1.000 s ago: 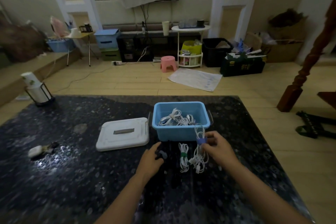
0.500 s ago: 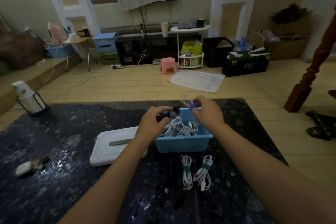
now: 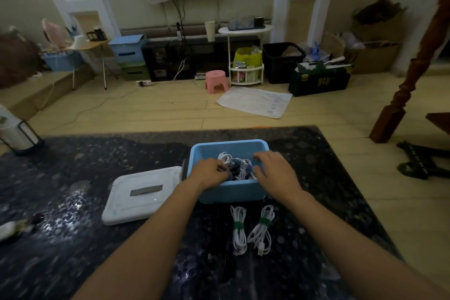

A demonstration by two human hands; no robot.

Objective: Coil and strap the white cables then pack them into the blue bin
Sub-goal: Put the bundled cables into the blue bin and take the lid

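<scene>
The blue bin (image 3: 230, 193) stands mid-table with several coiled white cables (image 3: 226, 159) inside. My left hand (image 3: 209, 175) reaches into it from the near left, its curled fingers holding a dark coiled bundle (image 3: 234, 171) low in the bin. My right hand (image 3: 275, 172) hovers over the bin's right side, fingers spread and relaxed. A white coil with a blue strap (image 3: 248, 169) lies just under its thumb. On the table in front of the bin lie two white coils with green straps, one on the left (image 3: 238, 230) and one on the right (image 3: 262, 229).
The bin's white lid (image 3: 143, 193) lies flat to its left. A dark cable (image 3: 216, 231) is barely visible left of the two coils. A cup holder (image 3: 15, 134) stands at the far left, and small items (image 3: 9, 229) lie near the left edge. The dark table (image 3: 73, 238) ends just right of my right forearm.
Both hands lifted bundles from the table, carried them over the bin and have lowered into it. The blue-strapped white coil now lies inside; two green-strapped coils stay on the table.
</scene>
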